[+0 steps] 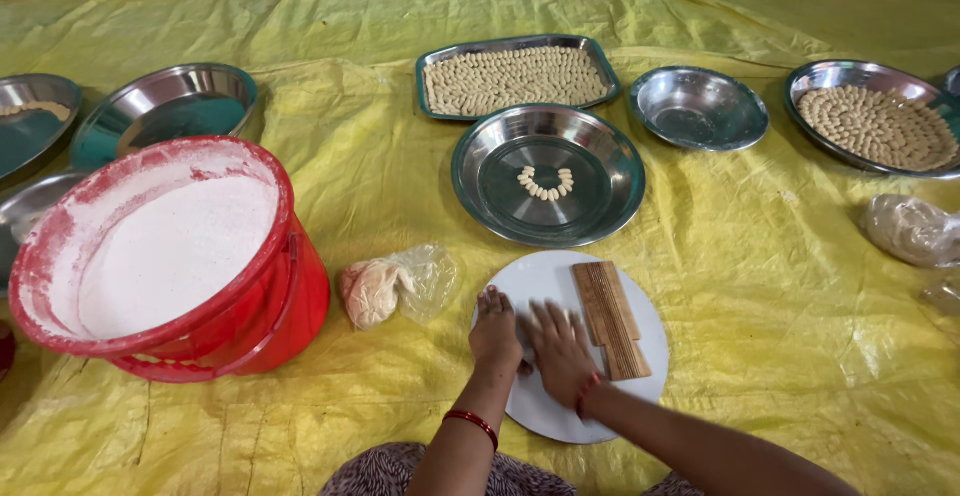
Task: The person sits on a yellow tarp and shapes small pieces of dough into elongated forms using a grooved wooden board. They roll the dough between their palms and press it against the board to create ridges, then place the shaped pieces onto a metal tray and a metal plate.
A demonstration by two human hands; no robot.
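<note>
My left hand [496, 333] and my right hand [560, 351] rest side by side, palms down, on a round white board [560, 281] on the yellow sheet. Whatever lies under the palms is hidden. A ridged wooden block [610, 318] lies on the board just right of my right hand. A lump of dough in a clear bag [385, 288] sits left of the board. Beyond the board, a round steel plate [500, 161] holds a small ring of shaped dough pieces [547, 184].
A red bucket of white flour [160, 256] stands at the left. A steel tray [515, 78] and a plate [875, 121] are full of dough pieces. An empty steel bowl [698, 106], plates at far left [165, 106], and another bagged lump [910, 228] surround them.
</note>
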